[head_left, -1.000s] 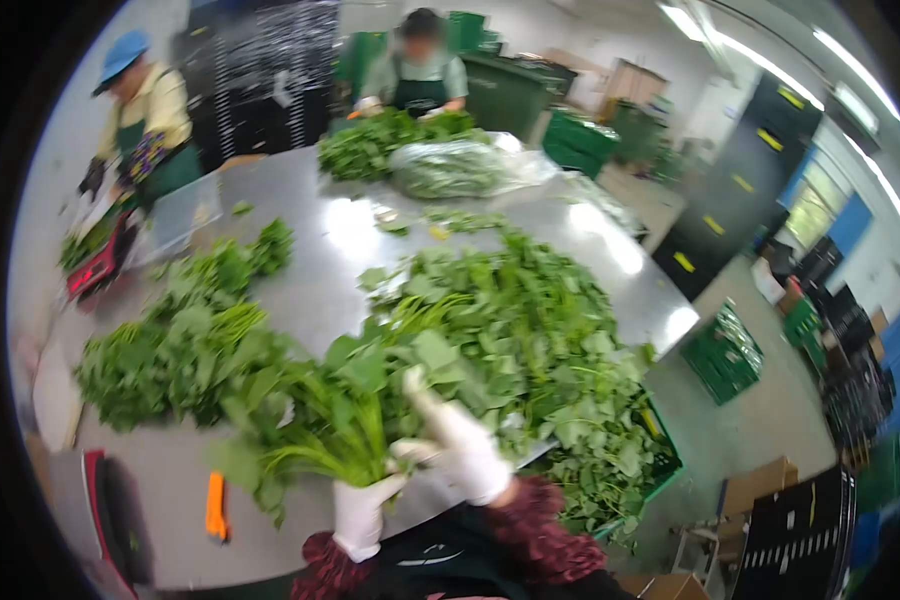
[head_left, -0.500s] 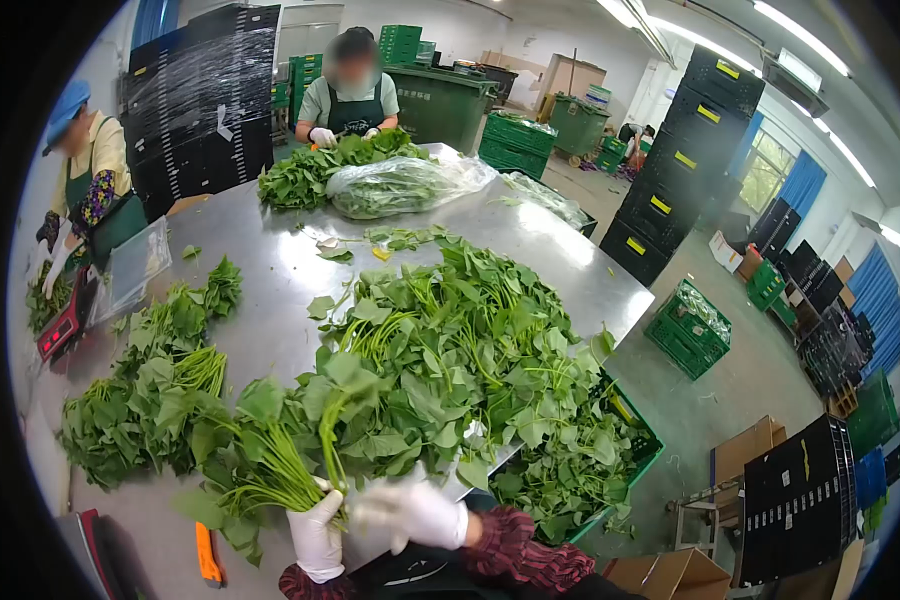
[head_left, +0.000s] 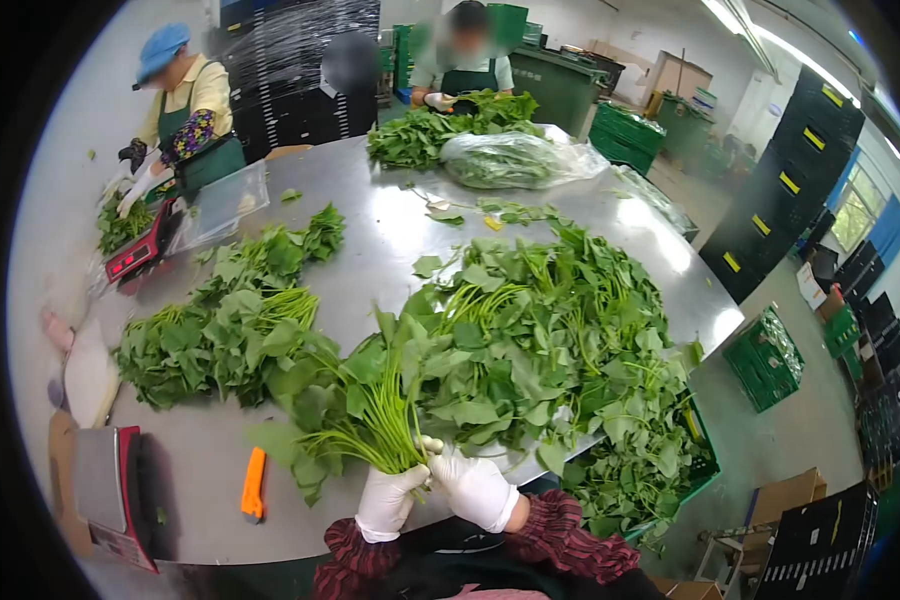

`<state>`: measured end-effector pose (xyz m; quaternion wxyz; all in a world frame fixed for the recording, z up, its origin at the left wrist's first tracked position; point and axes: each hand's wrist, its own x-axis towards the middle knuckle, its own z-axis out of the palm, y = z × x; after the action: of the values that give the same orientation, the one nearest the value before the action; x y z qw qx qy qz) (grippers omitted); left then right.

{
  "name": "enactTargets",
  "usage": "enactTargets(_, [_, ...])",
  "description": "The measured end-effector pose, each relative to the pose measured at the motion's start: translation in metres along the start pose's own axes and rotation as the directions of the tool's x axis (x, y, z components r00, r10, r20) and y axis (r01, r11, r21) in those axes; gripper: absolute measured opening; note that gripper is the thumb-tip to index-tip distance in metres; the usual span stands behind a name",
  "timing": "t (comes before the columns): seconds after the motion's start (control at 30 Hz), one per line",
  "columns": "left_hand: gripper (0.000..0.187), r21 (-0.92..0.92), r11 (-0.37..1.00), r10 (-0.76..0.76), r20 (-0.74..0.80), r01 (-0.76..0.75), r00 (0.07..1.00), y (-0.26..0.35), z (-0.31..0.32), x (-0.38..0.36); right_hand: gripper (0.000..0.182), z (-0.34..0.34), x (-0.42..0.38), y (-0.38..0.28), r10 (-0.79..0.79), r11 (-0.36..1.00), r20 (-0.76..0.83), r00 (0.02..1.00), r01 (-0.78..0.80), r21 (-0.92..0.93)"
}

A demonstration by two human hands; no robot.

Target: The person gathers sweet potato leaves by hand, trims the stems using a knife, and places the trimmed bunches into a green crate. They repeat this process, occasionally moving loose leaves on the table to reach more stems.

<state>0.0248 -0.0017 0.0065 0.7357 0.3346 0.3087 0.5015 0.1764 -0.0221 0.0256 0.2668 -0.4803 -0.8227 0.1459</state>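
My left hand (head_left: 386, 498), in a white glove, is closed round the stem ends of a bunch of leafy greens (head_left: 388, 412), whose leaves point up and away from me. Against those same stem ends presses my right hand (head_left: 476, 490), also gloved, its fingers closed at the left hand's fingertips. Just beyond lies a large heap of loose leafy greens (head_left: 560, 350). Bundled greens (head_left: 220, 345) are laid to the left. On the near table surface rests an orange cutter knife (head_left: 254, 485).
The metal table (head_left: 370, 280) carries a red scale (head_left: 120, 500) near left and another scale (head_left: 140, 250) farther back. A green crate of greens (head_left: 705, 455) stands at the right edge. Two co-workers (head_left: 195, 110) handle greens across the table, near a filled plastic bag (head_left: 515, 160).
My right hand has come in from the right to meet the left at the stems. The camera view has turned left, so the scene sits farther right.
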Motion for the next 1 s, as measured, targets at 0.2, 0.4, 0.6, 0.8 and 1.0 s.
enactTargets(0.2, [0.028,-0.183,0.981,0.057,-0.045,-0.064,0.997,0.02,-0.017,-0.001,0.015,-0.011,0.021,0.013,-0.047,0.977,0.178,0.983,0.083,-0.195])
enactTargets(0.4, [0.024,-0.236,0.94,0.218,-0.13,-0.244,0.967,0.052,-0.044,0.0,0.018,-0.066,0.09,0.083,0.173,0.942,-0.415,0.893,-0.273,-0.196])
enactTargets(0.6, [0.043,-0.324,0.93,0.17,-0.041,-0.174,0.985,0.035,-0.027,-0.001,0.051,-0.052,0.179,0.102,0.539,0.794,-0.093,0.837,-0.542,-0.275])
enactTargets(0.8, [0.039,-0.331,0.931,0.15,-0.028,-0.151,0.988,0.039,-0.031,-0.006,0.035,-0.028,0.204,0.129,0.682,0.684,-0.067,0.728,-0.668,-0.293])
enactTargets(1.0, [0.021,-0.253,0.939,0.198,-0.162,-0.235,0.967,0.046,-0.036,0.004,0.033,-0.055,0.192,0.117,0.646,0.743,-0.182,0.742,-0.555,0.375])
